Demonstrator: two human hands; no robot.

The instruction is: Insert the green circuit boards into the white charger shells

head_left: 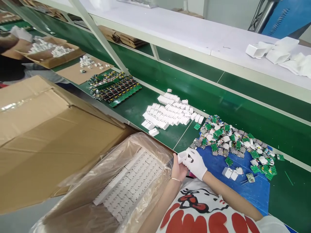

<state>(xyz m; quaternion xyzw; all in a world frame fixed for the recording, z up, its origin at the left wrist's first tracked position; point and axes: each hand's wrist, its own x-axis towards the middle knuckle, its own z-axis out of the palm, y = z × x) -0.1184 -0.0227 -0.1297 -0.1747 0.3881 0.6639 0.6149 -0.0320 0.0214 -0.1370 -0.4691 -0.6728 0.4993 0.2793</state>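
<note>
Bare left hand (178,168) and white-gloved right hand (196,163) both clamped on small smooth white plastic shell (182,157), above green table (170,136), beside heap of flat green boards (233,142).

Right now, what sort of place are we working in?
Probably an electronics assembly line: a green bench carries a heap of small circuit boards and rows of white casings, and both hands hold one casing.

Bright, even overhead light, soft shadows, slight motion blur and wide-angle bending toward the edges.
</note>
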